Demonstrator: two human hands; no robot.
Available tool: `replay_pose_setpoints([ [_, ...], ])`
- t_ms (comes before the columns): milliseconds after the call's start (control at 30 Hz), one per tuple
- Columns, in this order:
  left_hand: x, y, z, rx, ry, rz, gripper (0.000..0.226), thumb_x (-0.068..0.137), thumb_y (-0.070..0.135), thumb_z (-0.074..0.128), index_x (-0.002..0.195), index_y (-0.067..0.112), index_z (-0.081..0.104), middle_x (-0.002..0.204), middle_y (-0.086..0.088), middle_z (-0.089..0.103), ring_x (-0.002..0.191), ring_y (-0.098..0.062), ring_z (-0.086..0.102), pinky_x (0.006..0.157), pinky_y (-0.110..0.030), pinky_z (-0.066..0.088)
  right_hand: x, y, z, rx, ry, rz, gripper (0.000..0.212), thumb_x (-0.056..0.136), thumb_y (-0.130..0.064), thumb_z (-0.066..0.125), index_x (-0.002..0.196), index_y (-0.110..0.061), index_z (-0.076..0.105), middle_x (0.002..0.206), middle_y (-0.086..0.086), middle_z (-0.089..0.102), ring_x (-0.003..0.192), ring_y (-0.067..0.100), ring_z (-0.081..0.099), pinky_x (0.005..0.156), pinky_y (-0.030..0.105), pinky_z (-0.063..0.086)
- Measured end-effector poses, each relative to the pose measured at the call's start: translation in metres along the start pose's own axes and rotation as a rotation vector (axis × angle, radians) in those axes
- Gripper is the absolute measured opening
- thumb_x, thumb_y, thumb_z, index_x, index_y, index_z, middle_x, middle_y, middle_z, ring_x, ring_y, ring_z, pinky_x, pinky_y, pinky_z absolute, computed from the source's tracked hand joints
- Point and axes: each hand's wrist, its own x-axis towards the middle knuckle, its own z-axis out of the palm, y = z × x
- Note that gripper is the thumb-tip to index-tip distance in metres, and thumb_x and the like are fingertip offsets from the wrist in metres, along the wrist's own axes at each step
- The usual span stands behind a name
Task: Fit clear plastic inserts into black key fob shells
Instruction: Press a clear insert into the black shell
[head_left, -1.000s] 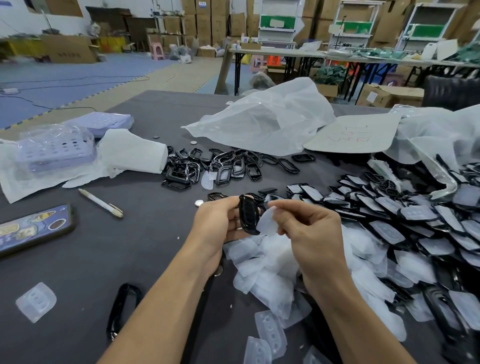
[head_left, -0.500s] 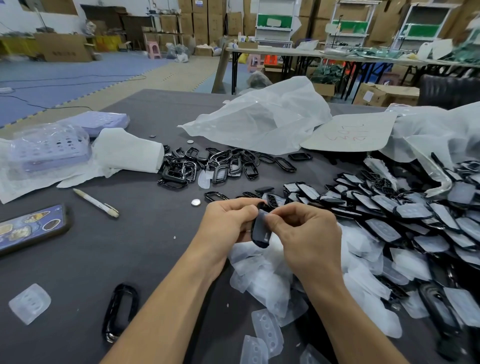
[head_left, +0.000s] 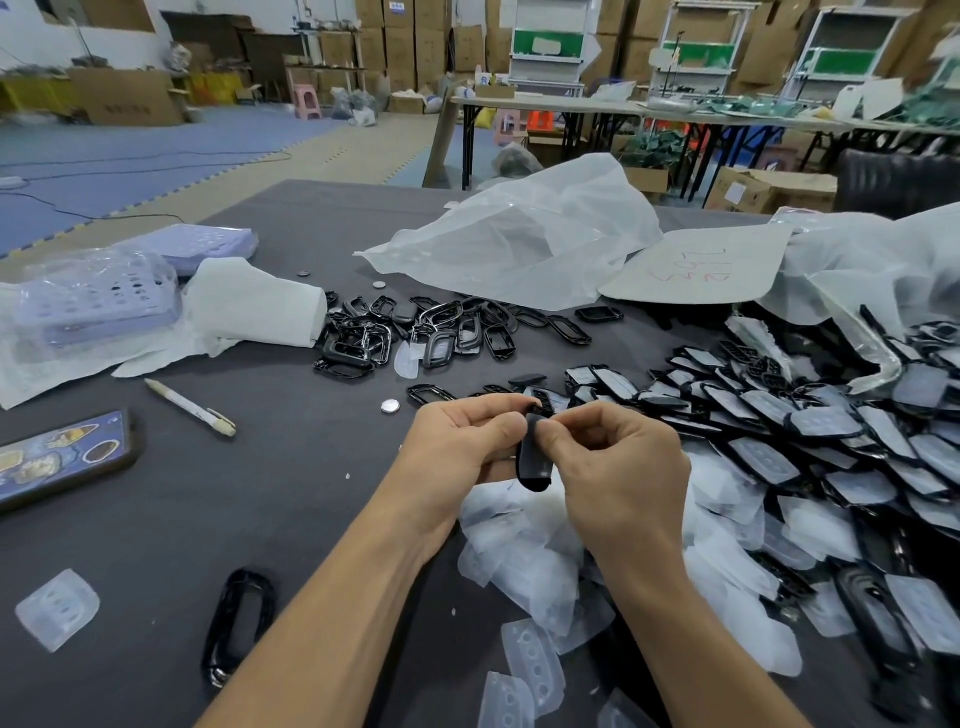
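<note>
Shell (head_left: 532, 460), black, sits pinched between both hands: left hand (head_left: 462, 441) and right hand (head_left: 618, 467) curl fingers around it, above loose clear inserts (head_left: 524, 561) on the table (head_left: 260, 493).

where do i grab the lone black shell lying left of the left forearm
Probably pinch one long side of the black shell from above, reaching through its open middle. It lies flat on the table as a thin oval frame, so only the rim offers a hold.

insert hidden, both hands (head_left: 460, 441) (head_left: 626, 467) on shell (head_left: 531, 462) (pinching)
</note>
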Motion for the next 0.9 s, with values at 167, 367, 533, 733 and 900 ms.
replay_pose_setpoints([
  [167,0.000,0.000,-0.002,0.015,-0.064,0.023,0.025,0.099,-0.002,0.060,0.121,-0.003,0.071,0.107,-0.024,0.077,0.099,-0.043,0.075,0.088,-0.046,0.063,0.001,0.002,0.002,-0.009,0.039,0.025,0.023,0.075,-0.032,0.086,0.064,-0.023,0.068,0.060,-0.013,0.069,0.056,0.005,0.063,0.055,0.015,0.046],
  [367,-0.002,-0.003,-0.003,0.068,-0.084,0.072,0.033,0.089,-0.018,0.061,0.107,0.005,0.079,0.100,-0.023,0.078,0.086,-0.039,0.076,0.082,-0.043,0.065,0.006,0.007,0.002,0.088,-0.091,0.094,0.022,0.079,-0.026,0.083,0.068,-0.020,0.065,0.060,-0.006,0.067,0.053,0.006,0.059,0.053,0.019,0.044],
  [533,-0.001,-0.003,0.003,-0.026,0.044,0.047,0.035,0.088,-0.020,0.060,0.094,0.009,0.079,0.090,-0.013,0.081,0.068,-0.020,0.077,0.052,-0.018,0.054,0.009,0.009,0.000,0.240,-0.229,0.139,0.012,0.081,-0.014,0.077,0.075,-0.019,0.067,0.059,-0.002,0.064,0.052,0.015,0.055,0.054,0.030,0.046],
  [733,0.001,-0.005,0.006,-0.074,0.098,0.040,0.026,0.092,-0.015,0.060,0.106,0.005,0.069,0.089,-0.012,0.080,0.072,-0.019,0.076,0.059,-0.026,0.060,0.009,0.009,-0.001,0.168,-0.227,0.063,0.012,0.078,-0.013,0.073,0.077,-0.024,0.068,0.069,0.003,0.072,0.062,0.026,0.069,0.058,0.036,0.055],
  [900,-0.002,-0.003,0.007,0.046,0.151,0.063,0.020,0.090,-0.010,0.067,0.101,0.007,0.069,0.071,-0.006,0.073,0.059,-0.016,0.068,0.054,-0.023,0.056,0.009,0.011,-0.002,0.135,-0.156,0.037,0.017,0.079,-0.006,0.077,0.073,-0.021,0.070,0.068,0.002,0.072,0.068,0.026,0.072,0.066,0.043,0.059],
])
